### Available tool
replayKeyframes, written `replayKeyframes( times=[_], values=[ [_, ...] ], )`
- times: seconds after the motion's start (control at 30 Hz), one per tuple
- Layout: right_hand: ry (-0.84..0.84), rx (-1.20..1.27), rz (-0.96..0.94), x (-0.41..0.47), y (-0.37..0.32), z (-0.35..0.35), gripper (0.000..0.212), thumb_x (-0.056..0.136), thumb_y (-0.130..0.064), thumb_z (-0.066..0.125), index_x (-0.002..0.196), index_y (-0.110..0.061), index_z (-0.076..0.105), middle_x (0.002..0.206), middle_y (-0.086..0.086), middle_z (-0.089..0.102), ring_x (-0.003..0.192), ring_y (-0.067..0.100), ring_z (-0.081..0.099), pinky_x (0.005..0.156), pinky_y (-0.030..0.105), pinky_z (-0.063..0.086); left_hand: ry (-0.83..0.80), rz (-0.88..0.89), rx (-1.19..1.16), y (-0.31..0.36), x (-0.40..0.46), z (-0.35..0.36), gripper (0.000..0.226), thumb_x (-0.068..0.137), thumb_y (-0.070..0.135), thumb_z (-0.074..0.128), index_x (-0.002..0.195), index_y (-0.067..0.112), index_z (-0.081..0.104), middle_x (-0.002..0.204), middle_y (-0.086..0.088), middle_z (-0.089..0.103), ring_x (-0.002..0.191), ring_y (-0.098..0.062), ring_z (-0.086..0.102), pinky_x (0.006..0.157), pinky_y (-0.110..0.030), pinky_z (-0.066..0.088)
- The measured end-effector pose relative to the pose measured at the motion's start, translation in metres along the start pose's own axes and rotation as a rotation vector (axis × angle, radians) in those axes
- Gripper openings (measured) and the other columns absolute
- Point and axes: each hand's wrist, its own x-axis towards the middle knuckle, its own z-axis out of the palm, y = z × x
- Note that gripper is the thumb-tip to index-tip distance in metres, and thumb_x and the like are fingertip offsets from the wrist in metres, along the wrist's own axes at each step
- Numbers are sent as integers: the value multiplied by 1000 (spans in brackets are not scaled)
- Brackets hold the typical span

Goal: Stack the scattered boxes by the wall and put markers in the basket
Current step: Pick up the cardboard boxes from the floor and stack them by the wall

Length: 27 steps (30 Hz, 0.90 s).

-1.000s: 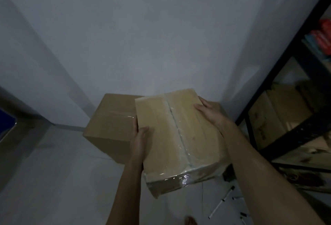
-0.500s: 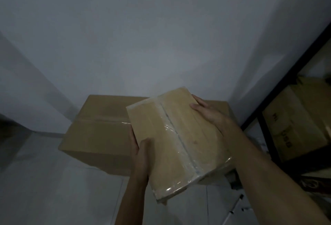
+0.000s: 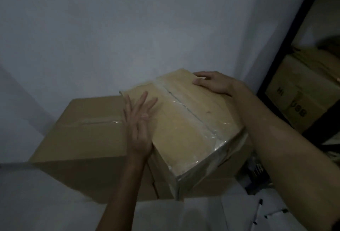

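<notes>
A small taped cardboard box (image 3: pixel 185 127) sits skewed on top of a large cardboard box (image 3: pixel 79 138) that stands on the floor against the white wall. My left hand (image 3: pixel 138 125) lies flat with straight fingers on the small box's left edge. At the box's far right corner my right hand (image 3: pixel 213 82) presses down, its fingers lying over the edge. Several white markers (image 3: pixel 257 212) with dark caps lie on the floor at the lower right. No basket is in view.
A black metal shelf frame (image 3: pixel 287 46) stands at the right, holding a printed cardboard box (image 3: pixel 298 98). A dark object (image 3: pixel 257 173) sits on the floor between the big box and the shelf. Pale tiled floor (image 3: pixel 46 203) spreads at the lower left.
The small box went from carried in both hands to resting on the big box. My left hand left its side grip and now lies flat on top. The view moved closer.
</notes>
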Motion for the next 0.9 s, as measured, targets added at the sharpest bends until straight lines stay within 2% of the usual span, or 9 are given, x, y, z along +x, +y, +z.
replayKeyframes(
  times=[0.1, 0.2, 0.27, 0.37, 0.6, 0.67, 0.77, 0.83, 0.9],
  values=[
    [66, -189, -62, 3, -4, -1, 58, 89, -63, 56, 140, -37, 51, 145, -1, 51, 123, 15, 54, 103, 33, 37, 67, 105, -20, -16, 1, 2, 51, 96, 23, 23, 110, 20, 71, 128, 7, 62, 148, -17, 22, 117, -57, 13],
    [118, -372, -65, 0, -15, -1, 55, 91, -63, 53, 139, -36, 53, 149, -2, 46, 130, 20, 49, 106, 38, 34, 128, 132, -52, -23, 1, 7, 50, 93, 23, 24, 102, 26, 73, 114, 16, 65, 142, -14, 33, 119, -54, 11],
    [149, -426, -45, -7, -24, 1, 53, 91, -61, 54, 137, -37, 54, 146, -1, 48, 129, 23, 50, 104, 41, 37, 149, 127, -58, -26, 1, 9, 57, 90, 34, 19, 100, 27, 75, 112, 19, 66, 139, -12, 36, 120, -49, 6],
    [177, -454, -45, -26, -36, 9, 51, 92, -59, 53, 138, -36, 53, 147, 0, 49, 128, 24, 51, 108, 43, 38, 176, 129, -33, -27, 1, 10, 61, 87, 40, 15, 97, 32, 74, 111, 21, 65, 138, -12, 37, 119, -51, 6],
    [331, -428, -43, -113, -52, 64, 64, 90, -70, 45, 143, -34, 48, 152, -1, 43, 137, 25, 42, 114, 45, 30, 194, 116, -58, -28, -1, 11, 46, 89, 32, 25, 91, 41, 69, 116, 19, 62, 135, -12, 39, 119, -52, 5],
    [444, -417, -13, -143, -57, 90, 66, 87, -77, 39, 138, -38, 52, 148, -5, 48, 135, 23, 44, 114, 49, 30, 197, 122, -33, -29, -1, 10, 47, 90, 33, 26, 91, 37, 72, 119, 14, 65, 132, -13, 43, 118, -53, 9],
    [687, -285, -17, -186, -66, 133, 69, 84, -83, 28, 130, -41, 59, 140, -9, 56, 132, 21, 45, 112, 48, 26, 201, 140, -14, -29, -4, 8, 49, 92, 33, 26, 93, 33, 75, 114, 11, 68, 124, -14, 47, 116, -50, 14],
    [801, -207, -66, -205, -74, 164, 74, 82, -84, 22, 125, -39, 62, 134, -12, 58, 130, 16, 42, 115, 47, 17, 198, 128, 7, -28, -4, 8, 50, 92, 33, 26, 95, 31, 76, 115, 10, 68, 123, -13, 47, 116, -48, 14],
    [897, -230, -107, -214, -80, 196, 72, 82, -80, 24, 122, -36, 64, 131, -15, 56, 131, 10, 37, 119, 49, 7, 200, 121, 36, -28, -4, 8, 51, 91, 33, 25, 97, 30, 76, 116, 8, 68, 124, -14, 46, 116, -47, 13]
  ],
)
